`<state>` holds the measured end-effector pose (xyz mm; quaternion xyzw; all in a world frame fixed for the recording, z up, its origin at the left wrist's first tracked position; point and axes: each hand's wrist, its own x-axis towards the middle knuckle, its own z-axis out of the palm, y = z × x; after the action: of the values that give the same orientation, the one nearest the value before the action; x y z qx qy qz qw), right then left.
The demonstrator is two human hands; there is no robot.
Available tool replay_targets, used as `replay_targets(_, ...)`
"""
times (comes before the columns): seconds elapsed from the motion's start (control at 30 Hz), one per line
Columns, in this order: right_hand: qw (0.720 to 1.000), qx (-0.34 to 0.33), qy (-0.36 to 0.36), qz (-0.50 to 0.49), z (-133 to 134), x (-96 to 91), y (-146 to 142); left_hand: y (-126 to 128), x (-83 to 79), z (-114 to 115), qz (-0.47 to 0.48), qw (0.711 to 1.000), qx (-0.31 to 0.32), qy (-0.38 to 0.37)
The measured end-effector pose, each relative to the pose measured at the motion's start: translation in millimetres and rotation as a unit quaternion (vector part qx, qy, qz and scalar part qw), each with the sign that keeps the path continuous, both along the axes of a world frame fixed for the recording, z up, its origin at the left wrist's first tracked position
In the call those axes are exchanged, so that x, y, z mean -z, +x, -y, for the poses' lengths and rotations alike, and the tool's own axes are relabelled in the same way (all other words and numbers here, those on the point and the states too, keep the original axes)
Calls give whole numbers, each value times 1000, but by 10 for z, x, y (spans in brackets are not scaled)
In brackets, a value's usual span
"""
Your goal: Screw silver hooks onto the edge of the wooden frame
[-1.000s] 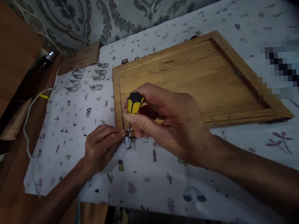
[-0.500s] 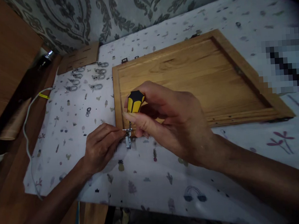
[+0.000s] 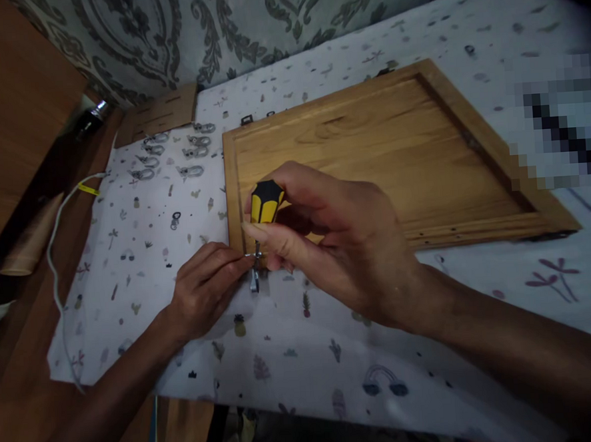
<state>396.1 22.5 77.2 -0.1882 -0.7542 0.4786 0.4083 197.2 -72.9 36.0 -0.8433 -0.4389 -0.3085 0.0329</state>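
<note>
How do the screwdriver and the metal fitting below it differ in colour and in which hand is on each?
Colour: the screwdriver has a black-and-yellow handle; the metal fitting is silvery.
Hand: the right hand grips the screwdriver, while the left hand is on the metal fitting.
Shared: both are at one corner of the wooden panel.

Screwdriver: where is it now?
Head view, left of centre: the screwdriver is in the right hand, above the metal fitting at the near left corner of the wooden panel.
</note>
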Motion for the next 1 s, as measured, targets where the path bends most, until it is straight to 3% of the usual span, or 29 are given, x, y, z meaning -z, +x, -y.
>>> replay_targets(0.3, 1000, -13, -12, 1, -9, -20, 14, -76, -10, -19, 2, 1000, 23, -21)
replay_targets(0.5, 1000, -9, -17, -5, 1, -3, 7, -101, -18, -54, 74, 995, 36, -63)
replay_targets(0.67, 1000, -2, -20, 9, 6, -16, 3, -107, 7, -52, 132, 986, 20, -100)
replay_targets(1.0, 999, -6, -33, 9, -4, -26, 7, -66, 24, -49, 158, 981, -10, -109)
